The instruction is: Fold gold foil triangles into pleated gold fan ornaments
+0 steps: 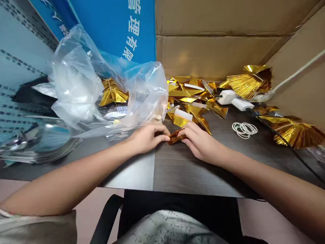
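- The single view is worn on the person's head and looks forward and down from above the near edge of the dark table (pixel 193 173).
- It sits close over the left hand (pixel 147 139) and right hand (pixel 203 144), with the folded gold foil (pixel 175 138) between them near the middle of the frame.
- The person's chest (pixel 167 227) shows along the near edge.
- The far side faces a cardboard box wall (pixel 215 44) on the right and a blue printed board (pixel 137 30) on the left.

Dark wood-grain tabletop (pixel 182 169): gold foil fans (pixel 296 134), folded foil pieces (pixel 188 96), white rubber bands (pixel 244 130), clear plastic bag (pixel 149 95).
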A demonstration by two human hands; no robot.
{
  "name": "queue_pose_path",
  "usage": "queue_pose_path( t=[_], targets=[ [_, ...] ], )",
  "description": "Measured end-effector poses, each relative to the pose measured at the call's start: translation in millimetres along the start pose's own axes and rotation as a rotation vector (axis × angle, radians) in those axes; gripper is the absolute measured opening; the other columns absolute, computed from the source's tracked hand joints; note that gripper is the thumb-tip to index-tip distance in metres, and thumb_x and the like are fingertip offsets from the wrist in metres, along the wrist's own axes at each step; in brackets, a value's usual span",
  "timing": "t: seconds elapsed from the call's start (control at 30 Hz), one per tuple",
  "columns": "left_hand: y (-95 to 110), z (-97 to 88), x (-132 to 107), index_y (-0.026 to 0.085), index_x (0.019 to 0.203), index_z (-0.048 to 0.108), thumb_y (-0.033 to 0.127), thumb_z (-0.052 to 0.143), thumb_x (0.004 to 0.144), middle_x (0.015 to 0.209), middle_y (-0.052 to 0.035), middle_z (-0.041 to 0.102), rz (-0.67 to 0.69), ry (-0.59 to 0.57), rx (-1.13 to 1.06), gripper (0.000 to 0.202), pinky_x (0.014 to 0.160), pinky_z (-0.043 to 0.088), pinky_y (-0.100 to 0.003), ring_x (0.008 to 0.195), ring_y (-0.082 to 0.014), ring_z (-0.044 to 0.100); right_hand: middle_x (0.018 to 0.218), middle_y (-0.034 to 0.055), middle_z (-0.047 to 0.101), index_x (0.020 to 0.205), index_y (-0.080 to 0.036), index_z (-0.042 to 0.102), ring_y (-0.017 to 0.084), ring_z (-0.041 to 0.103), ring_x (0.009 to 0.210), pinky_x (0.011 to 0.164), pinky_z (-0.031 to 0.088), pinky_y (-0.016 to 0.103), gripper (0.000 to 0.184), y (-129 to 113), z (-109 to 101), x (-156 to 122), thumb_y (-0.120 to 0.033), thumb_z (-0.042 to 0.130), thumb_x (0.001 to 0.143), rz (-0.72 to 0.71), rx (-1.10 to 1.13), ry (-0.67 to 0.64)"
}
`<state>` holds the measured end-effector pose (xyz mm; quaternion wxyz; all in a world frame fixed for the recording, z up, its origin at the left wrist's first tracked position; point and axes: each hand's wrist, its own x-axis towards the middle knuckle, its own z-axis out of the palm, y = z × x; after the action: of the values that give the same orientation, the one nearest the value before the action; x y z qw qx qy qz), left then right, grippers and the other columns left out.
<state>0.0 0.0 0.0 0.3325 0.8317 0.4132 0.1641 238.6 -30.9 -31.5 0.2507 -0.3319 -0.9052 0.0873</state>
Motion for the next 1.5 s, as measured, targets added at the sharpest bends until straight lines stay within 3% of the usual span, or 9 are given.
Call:
queue_pose_path(
  t=[0.13, 0.33, 0.53, 0.73, 0.93, 1.13, 1.3, 1.5],
  targets=[
    [-1.0, 2.5, -0.8, 0.019, 0.089, 0.076, 0.015, 0.07, 0.091, 0.086, -0.0002, 0.072, 0.028, 0.018, 0.025, 0.008, 0.087, 0.045, -0.03, 0.09, -0.016, 0.063, 0.1, 0.0088, 0.059, 0.107, -0.017, 0.053, 0.016, 0.057, 0.094, 0.082, 0.056, 0.032, 0.012, -0.3, -0.2, 1.8, -0.013, 0.045, 0.098, -0.02, -0.001, -0.005],
    [0.3, 2.8, -1.8, 0.019, 0.092, 0.075, 0.013, 0.067, 0.092, 0.087, -0.0007, 0.072, 0.058, 0.014, 0.068, 0.01, 0.083, 0.046, -0.029, 0.088, -0.0161, 0.064, 0.12, 0.0134, 0.062, 0.134, -0.016, 0.042, 0.02, 0.061, 0.111, 0.092, 0.057, 0.037, 0.036, 0.4, 2.0, 1.6, -0.016, 0.047, 0.098, -0.017, 0.013, 0.055],
    [2.7, 0.9, -3.0, 0.017, 0.087, 0.071, 0.015, 0.067, 0.092, 0.084, 0.0005, 0.071, 0.104, 0.014, 0.102, 0.007, 0.079, 0.045, -0.027, 0.084, -0.015, 0.064, 0.098, 0.0076, 0.062, 0.107, -0.016, 0.054, 0.016, 0.059, 0.094, 0.082, 0.055, 0.032, 0.012, 0.8, 0.8, 3.4, -0.015, 0.047, 0.098, -0.029, 0.049, 0.002],
    [1.3, 1.7, -2.9, 0.018, 0.087, 0.071, 0.014, 0.065, 0.093, 0.084, 0.0004, 0.072, 0.131, 0.008, 0.089, 0.009, 0.082, 0.046, -0.028, 0.084, -0.0153, 0.064, 0.104, 0.0092, 0.062, 0.12, -0.014, 0.052, 0.016, 0.058, 0.099, 0.085, 0.053, 0.031, 0.023, 0.6, 1.0, 3.9, -0.015, 0.046, 0.098, -0.034, 0.046, -0.007],
    [1.1, 1.3, -2.5, 0.018, 0.091, 0.071, 0.013, 0.061, 0.095, 0.086, 0.0008, 0.073, 0.201, -0.011, 0.067, 0.012, 0.083, 0.046, -0.028, 0.083, -0.0143, 0.064, 0.096, 0.0075, 0.06, 0.11, -0.016, 0.055, 0.015, 0.055, 0.092, 0.081, 0.051, 0.029, 0.017, 1.7, 0.7, 4.5, -0.013, 0.043, 0.099, -0.028, 0.097, -0.044],
    [-1.5, 1.3, -2.7, 0.016, 0.095, 0.069, 0.02, 0.06, 0.097, 0.091, -0.0023, 0.071, 0.291, -0.022, 0.056, 0.01, 0.084, 0.045, -0.029, 0.087, -0.0155, 0.064, 0.098, 0.0088, 0.06, 0.119, -0.016, 0.054, 0.016, 0.055, 0.094, 0.082, 0.051, 0.031, 0.023, 3.0, 1.1, 4.5, -0.015, 0.042, 0.1, -0.015, 0.107, -0.06],
    [-1.4, 4.1, 1.3, 0.016, 0.09, 0.069, 0.022, 0.068, 0.093, 0.09, -0.0023, 0.071, 0.245, -0.031, 0.014, 0.006, 0.084, 0.044, -0.029, 0.087, -0.016, 0.063, 0.102, 0.0106, 0.06, 0.127, -0.014, 0.052, 0.018, 0.055, 0.097, 0.084, 0.052, 0.033, 0.029, 1.5, -0.5, 4.9, -0.016, 0.042, 0.1, -0.012, 0.115, -0.074],
    [-0.4, 6.9, 5.8, 0.016, 0.083, 0.071, 0.015, 0.073, 0.088, 0.085, -0.0005, 0.072, 0.18, -0.021, -0.053, 0.006, 0.081, 0.045, -0.027, 0.083, -0.014, 0.063, 0.101, 0.0114, 0.059, 0.12, -0.014, 0.056, 0.018, 0.053, 0.096, 0.083, 0.05, 0.033, 0.026, -1.0, -2.4, 5.2, -0.014, 0.04, 0.1, 0.014, 0.13, -0.121]
  ],
)
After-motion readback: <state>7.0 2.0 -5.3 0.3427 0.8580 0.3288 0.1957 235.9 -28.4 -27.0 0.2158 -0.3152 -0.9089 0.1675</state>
